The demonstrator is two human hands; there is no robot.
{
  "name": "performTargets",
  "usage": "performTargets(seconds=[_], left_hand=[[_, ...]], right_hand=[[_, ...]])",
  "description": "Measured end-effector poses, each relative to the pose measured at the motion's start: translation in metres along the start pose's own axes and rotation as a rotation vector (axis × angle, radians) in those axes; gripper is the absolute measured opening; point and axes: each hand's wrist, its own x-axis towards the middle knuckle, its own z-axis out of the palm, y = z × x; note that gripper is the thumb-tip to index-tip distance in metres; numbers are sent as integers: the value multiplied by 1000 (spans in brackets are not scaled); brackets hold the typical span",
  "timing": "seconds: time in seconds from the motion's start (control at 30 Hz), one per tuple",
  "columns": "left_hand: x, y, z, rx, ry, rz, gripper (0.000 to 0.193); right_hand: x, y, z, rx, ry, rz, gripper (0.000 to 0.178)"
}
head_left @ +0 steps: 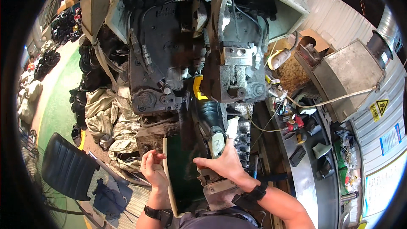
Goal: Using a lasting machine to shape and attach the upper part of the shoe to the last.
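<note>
A long black, boot-like piece (207,112) sits upright in the middle of a dark machine (154,55), with a yellow patch above and a pale end below. Beside that pale end is my right hand (227,163), its thumb stretched to the left and a finger reaching up. White covering shows at the finger's tip. I cannot tell whether this hand touches the piece. My left hand (153,170) is raised to the left of the piece, near a pale curved edge (167,182). Its fingers are loosely bent and apart, with nothing visible in them.
A black-backed chair (65,167) stands at left, near a heap of pale cloth-like material (110,118). To the right, a metal bench (303,178) carries tools and loose items. A lamp (278,58) and a metal box (352,74) are beyond it.
</note>
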Motion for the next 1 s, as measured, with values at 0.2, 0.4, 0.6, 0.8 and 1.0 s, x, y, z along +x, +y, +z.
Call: performTargets(seconds=[0.2,0.4,0.6,0.8,1.0], left_hand=[[-6,13,5,49,-7,-66,20],[-15,25,36,61,-84,-83,21],[-14,37,85,238,-163,-135,28],[-50,47,167,121,-352,-254,42],[-104,29,213,-58,-490,-390,44]], right_hand=[[5,19,22,57,177,-114,82],[7,15,15,28,235,-71,67],[-31,-34,-75,530,-149,311,84],[-150,26,-104,127,-66,-235,97],[-221,93,-125,141,20,-362,128]])
